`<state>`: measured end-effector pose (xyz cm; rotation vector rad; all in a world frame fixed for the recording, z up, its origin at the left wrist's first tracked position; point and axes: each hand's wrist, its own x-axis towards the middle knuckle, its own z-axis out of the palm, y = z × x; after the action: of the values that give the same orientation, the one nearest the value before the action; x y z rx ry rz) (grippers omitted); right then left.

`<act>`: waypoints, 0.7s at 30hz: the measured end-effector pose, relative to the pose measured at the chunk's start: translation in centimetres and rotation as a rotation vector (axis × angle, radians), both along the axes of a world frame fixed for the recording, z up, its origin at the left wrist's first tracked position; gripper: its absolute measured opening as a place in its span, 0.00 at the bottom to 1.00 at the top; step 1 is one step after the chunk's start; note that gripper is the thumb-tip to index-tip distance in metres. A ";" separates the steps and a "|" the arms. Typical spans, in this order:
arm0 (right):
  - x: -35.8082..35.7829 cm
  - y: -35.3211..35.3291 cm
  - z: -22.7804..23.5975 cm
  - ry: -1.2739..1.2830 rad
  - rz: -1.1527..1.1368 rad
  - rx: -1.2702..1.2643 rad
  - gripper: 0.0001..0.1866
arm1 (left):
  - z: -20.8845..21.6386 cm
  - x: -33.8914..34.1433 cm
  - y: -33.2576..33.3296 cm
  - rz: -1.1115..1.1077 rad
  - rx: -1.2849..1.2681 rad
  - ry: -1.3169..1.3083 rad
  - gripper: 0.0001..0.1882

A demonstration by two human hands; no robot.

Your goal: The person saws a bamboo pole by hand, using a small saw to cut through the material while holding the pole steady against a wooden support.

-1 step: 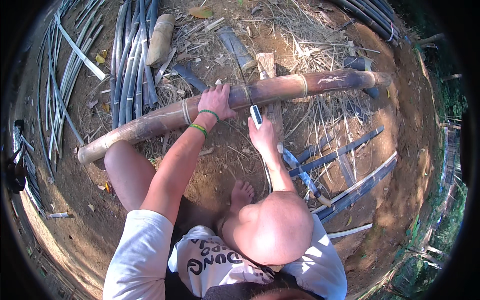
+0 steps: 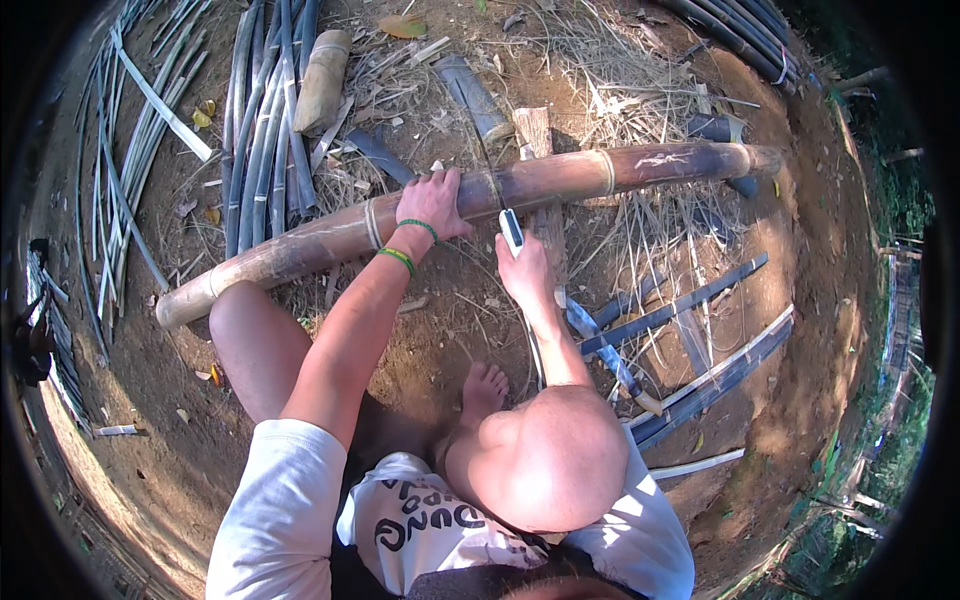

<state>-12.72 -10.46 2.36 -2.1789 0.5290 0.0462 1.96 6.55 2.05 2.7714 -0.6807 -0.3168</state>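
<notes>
A thick brown bamboo pole (image 2: 560,178) lies crosswise in front of me, its left end near my bent knee. My left hand (image 2: 432,207) is wrapped over the pole left of its middle, gripping it, with green and yellow bands on that wrist. In my right hand (image 2: 525,272), closed round its pale handle, is a handsaw (image 2: 511,232). The saw's thin dark blade crosses the pole just right of my left hand. How deep the blade sits in the bamboo I cannot tell.
Under the pole lies a wooden block (image 2: 534,128). Dark bamboo strips (image 2: 270,140) and a short bamboo piece (image 2: 322,82) lie at far left. A sheathed knife-like tool (image 2: 612,355) rests right of my right arm, among split bamboo (image 2: 715,375). Dry shavings (image 2: 640,75) litter the ground.
</notes>
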 end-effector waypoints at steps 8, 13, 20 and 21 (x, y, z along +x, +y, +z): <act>-14.0 -0.7 2.0 0.181 -0.113 -0.017 0.24 | -0.7 -0.3 0.0 -0.002 0.012 -0.019 0.54; -0.6 -0.5 0.6 -0.005 -0.020 -0.028 0.20 | 0.5 0.1 -0.6 0.000 0.017 0.061 0.54; -15.9 -2.2 -1.3 0.169 -0.117 -0.043 0.22 | 0.7 0.0 -0.2 -0.004 0.037 0.066 0.55; -15.2 -1.3 0.7 0.224 -0.125 -0.008 0.23 | 0.3 -0.1 0.4 0.003 0.037 0.041 0.55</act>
<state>-27.91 -11.78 3.10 -2.1561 0.7915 0.2225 1.84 6.95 2.32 2.7924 -0.6674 -0.3887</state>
